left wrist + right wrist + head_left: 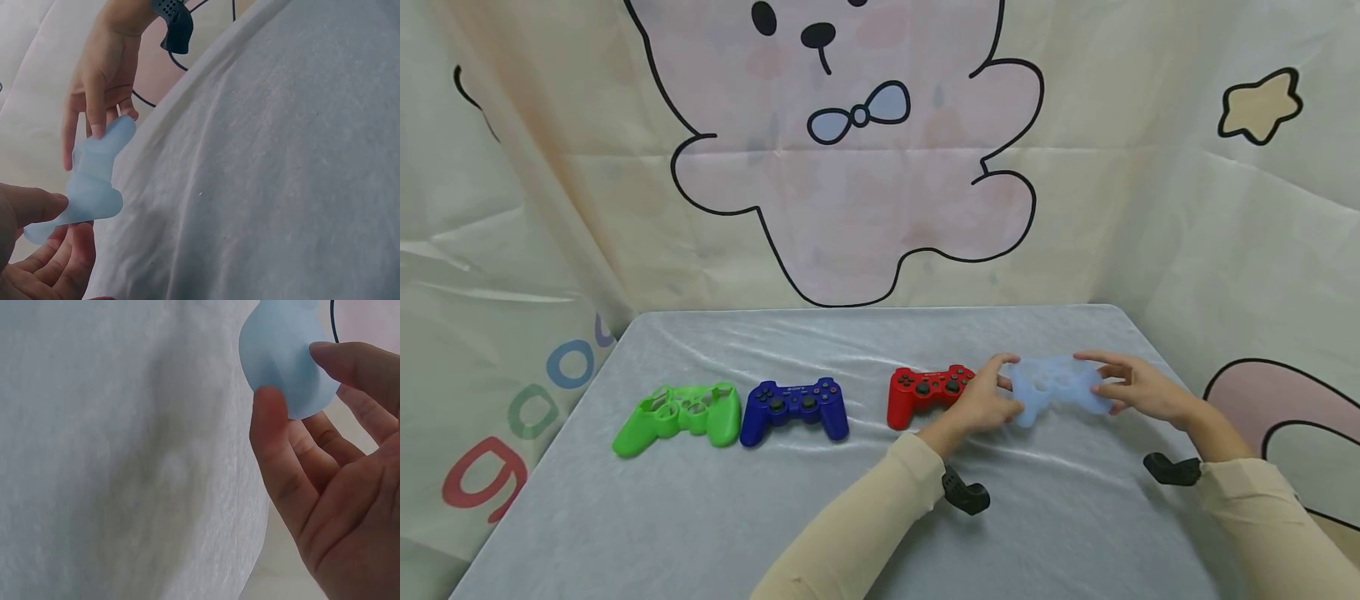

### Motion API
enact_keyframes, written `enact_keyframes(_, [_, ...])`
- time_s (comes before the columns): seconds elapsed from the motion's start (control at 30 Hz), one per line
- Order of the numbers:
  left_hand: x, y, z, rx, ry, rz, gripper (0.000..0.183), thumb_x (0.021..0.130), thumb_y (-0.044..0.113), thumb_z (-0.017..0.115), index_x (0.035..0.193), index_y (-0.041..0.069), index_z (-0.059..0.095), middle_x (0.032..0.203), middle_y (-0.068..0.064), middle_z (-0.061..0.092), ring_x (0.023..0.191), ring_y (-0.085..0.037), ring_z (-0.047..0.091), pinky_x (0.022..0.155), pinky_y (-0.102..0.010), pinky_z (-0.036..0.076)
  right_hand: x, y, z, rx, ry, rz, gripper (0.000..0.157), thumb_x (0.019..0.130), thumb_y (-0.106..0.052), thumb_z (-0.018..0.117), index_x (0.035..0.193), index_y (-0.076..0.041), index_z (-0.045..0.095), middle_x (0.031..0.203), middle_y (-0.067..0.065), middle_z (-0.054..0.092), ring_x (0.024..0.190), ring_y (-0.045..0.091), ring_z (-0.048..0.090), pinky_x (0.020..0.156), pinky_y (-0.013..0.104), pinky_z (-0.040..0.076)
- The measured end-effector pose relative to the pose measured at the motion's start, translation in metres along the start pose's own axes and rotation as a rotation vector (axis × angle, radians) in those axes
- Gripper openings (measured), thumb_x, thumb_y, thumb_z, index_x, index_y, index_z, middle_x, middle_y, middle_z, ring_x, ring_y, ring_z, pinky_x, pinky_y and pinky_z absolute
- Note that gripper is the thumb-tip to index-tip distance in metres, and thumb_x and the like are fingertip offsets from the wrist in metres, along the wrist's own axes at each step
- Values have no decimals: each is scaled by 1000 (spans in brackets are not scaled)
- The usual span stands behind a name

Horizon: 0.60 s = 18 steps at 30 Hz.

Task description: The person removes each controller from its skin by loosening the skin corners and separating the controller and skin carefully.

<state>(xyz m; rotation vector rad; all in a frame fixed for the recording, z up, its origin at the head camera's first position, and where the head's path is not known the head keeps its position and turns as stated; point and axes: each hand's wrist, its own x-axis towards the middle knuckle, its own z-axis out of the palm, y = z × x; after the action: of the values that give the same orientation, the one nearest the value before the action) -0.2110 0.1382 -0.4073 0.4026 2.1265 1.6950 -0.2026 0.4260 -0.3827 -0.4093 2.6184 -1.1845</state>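
Note:
A translucent light-blue silicone controller cover [1054, 385] is held between both hands at the right side of the table. My left hand [981, 398] pinches its left end, thumb on one face and fingers on the other, as the left wrist view of the cover [94, 197] shows. At the opposite end, my right hand [1142, 390] grips one rounded handle of the cover [275, 344] between thumb and fingers. Just left of the left hand lies a red game controller [917, 396], partly hidden by that hand.
A dark-blue game controller [793, 410] and a bright green silicone controller cover [681, 415] lie side by side on the left half of the table [700, 525]. The table has a grey cloth. Printed curtains [850, 192] stand behind and at both sides.

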Motion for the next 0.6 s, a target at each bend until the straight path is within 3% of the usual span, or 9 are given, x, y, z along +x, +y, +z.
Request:
enact_keyframes(0.27, [3, -4, 11, -21, 15, -7, 71, 88, -5, 71, 147, 25, 47, 104, -3, 61, 61, -15, 61, 57, -26, 50, -3, 7, -7, -22, -5, -1, 55, 101, -17, 62, 151, -5, 43, 136, 18, 45, 102, -5, 55, 67, 36, 58])
enact_keyframes(0.53, [6, -8, 18, -34, 25, -22, 70, 87, -6, 70, 147, 22, 47, 98, -3, 59, 60, -15, 59, 56, -26, 49, -2, 17, -11, -26, -15, -28, 53, 101, -13, 61, 151, -9, 45, 133, -16, 44, 105, -9, 52, 67, 35, 58])
enact_keyframes(0.6, [7, -8, 20, -24, 30, -27, 70, 87, -7, 70, 146, 22, 47, 97, -3, 60, 61, -15, 58, 57, -25, 50, -2, 20, -12, -27, -20, -33, 53, 101, -12, 61, 151, -11, 46, 131, -17, 45, 105, -8, 53, 67, 35, 58])
